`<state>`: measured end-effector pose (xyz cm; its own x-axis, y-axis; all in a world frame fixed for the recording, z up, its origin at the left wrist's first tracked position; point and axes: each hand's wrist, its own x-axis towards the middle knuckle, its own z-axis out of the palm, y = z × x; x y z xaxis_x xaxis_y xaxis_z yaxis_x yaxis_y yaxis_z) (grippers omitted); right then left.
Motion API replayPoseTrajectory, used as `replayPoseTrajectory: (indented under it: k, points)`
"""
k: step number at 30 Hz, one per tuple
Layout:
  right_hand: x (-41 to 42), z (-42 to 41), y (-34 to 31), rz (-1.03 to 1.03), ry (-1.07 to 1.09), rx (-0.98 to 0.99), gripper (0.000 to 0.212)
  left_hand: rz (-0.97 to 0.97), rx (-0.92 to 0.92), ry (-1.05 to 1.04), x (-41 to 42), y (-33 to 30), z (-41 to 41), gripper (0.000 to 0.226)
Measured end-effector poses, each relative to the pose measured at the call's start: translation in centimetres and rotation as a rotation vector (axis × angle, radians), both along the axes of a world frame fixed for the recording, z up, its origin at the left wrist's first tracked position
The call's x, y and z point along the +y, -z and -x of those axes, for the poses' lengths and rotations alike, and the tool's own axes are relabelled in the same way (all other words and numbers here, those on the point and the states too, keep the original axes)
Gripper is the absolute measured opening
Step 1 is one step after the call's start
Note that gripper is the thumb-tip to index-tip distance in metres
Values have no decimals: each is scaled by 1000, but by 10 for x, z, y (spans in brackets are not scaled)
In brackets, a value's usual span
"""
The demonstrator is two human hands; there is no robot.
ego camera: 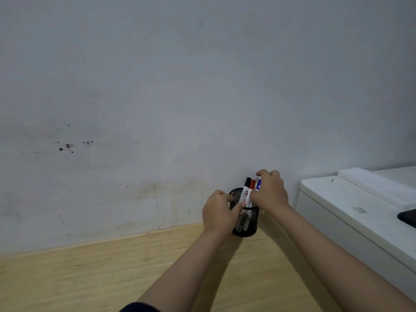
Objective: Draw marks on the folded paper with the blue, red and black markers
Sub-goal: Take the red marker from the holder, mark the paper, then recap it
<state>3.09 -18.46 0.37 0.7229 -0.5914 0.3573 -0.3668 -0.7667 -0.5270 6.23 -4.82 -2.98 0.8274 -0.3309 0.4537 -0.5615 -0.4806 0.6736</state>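
A black mesh pen cup [247, 221] stands on the wooden table [90, 278] against the wall. Three markers stand upright in it: one with a black cap [247, 182], one with a red cap [253, 184] and a blue one [258, 185]. My left hand [219, 213] wraps around the cup's left side, thumb on the rim. My right hand [270, 192] is over the cup from the right, its fingers closed around the blue marker and partly hiding it. No folded paper is in view.
A grey, stained wall [180, 86] rises directly behind the cup. A white appliance [351, 210] with a folded white sheet [378, 185] and a dark object [408, 217] on top stands close to the right of my right arm.
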Motion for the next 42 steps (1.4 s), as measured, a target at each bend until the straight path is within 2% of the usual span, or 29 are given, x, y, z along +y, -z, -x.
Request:
replayPoseTrajectory:
  k: [3,7,11,13,15,18,20,22,25,28,30,33,35,38,40,42]
  points:
    - [4,-3,-5,85,34,97,38,-14,8,-9,0,-1,1,38]
    - [8,3,-6,204,68,1,22,-64,-17,-16,1,-3,4,40]
    - [23,17,-25,18,-51,-91,8,-123,4,22,7,-5,9,39]
    - [34,33,-36,-89,-139,-192,12,19,117,29,16,-10,16,34]
    - [48,57,-46,-159,-219,-321,17,245,264,32,31,-24,30,27]
    - [77,99,-52,-177,-315,-484,26,555,668,182,55,-50,59,25]
    - [98,126,-48,-157,-375,-547,26,668,896,295,74,-65,76,25]
    - [118,148,-39,-124,-430,-592,24,722,996,341,91,-75,93,21]
    - [139,173,-30,-106,-487,-591,23,744,957,309,113,-82,119,24]
    - [155,194,-32,-183,-538,-512,34,732,842,295,138,-85,141,24]
    - [161,203,-35,-239,-525,-549,35,671,755,301,156,-87,153,22]
    - [170,207,-39,-408,-468,-602,27,535,599,304,179,-86,170,16]
    - [180,206,-42,-553,-446,-554,31,496,524,334,190,-85,181,11]
    - [198,207,-45,-661,-433,-500,19,495,448,371,202,-81,194,8]
    - [208,210,-47,-705,-445,-530,14,495,410,369,209,-78,199,7]
    - [214,213,-50,-757,-465,-578,8,464,374,343,217,-75,202,16]
